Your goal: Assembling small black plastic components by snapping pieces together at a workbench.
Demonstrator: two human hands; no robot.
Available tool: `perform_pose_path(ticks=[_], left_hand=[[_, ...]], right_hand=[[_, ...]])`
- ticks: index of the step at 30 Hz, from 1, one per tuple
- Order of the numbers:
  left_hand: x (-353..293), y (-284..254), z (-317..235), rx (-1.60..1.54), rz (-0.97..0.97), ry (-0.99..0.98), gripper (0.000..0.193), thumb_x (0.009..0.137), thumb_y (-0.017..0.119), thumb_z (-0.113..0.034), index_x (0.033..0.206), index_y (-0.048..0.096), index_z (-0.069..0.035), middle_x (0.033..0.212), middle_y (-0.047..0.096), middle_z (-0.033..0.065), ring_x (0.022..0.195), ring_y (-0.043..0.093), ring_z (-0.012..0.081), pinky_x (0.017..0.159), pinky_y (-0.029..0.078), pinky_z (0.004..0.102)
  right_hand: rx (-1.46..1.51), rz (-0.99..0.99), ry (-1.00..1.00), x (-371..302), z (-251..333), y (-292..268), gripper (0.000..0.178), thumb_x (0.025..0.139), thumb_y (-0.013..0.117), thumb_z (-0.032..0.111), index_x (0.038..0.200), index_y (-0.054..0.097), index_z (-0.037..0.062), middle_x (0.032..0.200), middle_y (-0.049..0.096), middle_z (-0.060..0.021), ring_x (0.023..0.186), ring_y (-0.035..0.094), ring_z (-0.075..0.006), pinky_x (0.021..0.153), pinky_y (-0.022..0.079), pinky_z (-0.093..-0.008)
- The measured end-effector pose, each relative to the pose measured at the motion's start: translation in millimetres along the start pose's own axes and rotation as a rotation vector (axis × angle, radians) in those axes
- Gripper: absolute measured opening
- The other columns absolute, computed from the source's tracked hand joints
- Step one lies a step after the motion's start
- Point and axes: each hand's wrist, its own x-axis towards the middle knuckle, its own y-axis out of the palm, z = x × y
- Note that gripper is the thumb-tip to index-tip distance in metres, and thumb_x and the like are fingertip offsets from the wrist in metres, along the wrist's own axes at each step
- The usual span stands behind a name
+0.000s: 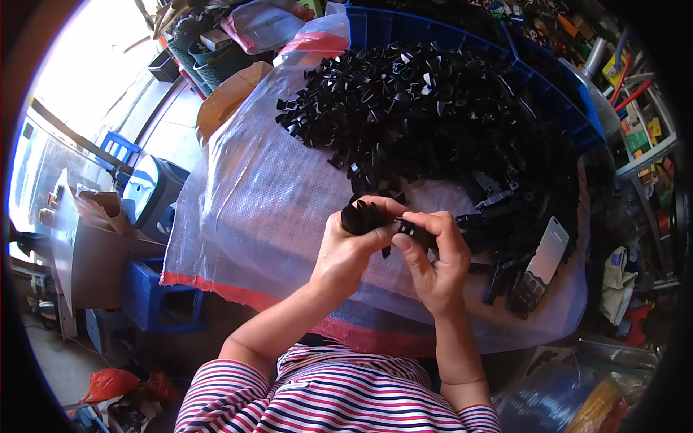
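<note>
The left hand (348, 249) curled inward, its thumb (380, 236) reaching toward the right hand (443, 268), which pinched with thumb and bent forefinger (the other fingers were partly hidden). The left forearm (283, 322) slanted up rightward; the right forearm (458, 346) stood nearly upright.

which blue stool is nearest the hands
The blue stool beside the sheet's red edge; the other stool, up by the bright opening, is farther from left hand and right hand.
</note>
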Motion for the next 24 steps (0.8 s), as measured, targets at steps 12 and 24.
perform_pose_path(ticks=[12, 24], left_hand=[[3.6, 0.8, 9.9, -0.326, 0.04, -0.158, 0.016, 0.078, 0.065, -0.007, 0.091, 0.056, -0.003, 0.083, 0.058, 0.0061, 0.076, 0.057, 0.0159, 0.068, 0.045, 0.027], [3.7, 2.7, 14.4, -0.228, -0.024, -0.094, 0.016, 0.076, 0.068, -0.006, 0.089, 0.058, -0.005, 0.079, 0.057, 0.0025, 0.072, 0.054, 0.012, 0.068, 0.042, 0.0247]], right_hand=[[0.144, -0.03, 0.262, -11.1, 2.3, -6.5, 0.019, 0.088, 0.055, 0.012, 0.101, 0.05, -0.0005, 0.086, 0.057, -0.0059, 0.071, 0.055, -0.0111, 0.065, 0.045, -0.0227], [-0.013, 0.072, 0.352, -26.6, 11.8, -24.9, 0.023, 0.089, 0.055, 0.022, 0.096, 0.057, -0.0001, 0.07, 0.056, -0.0026, 0.06, 0.047, -0.0084, 0.057, 0.039, -0.0223]])
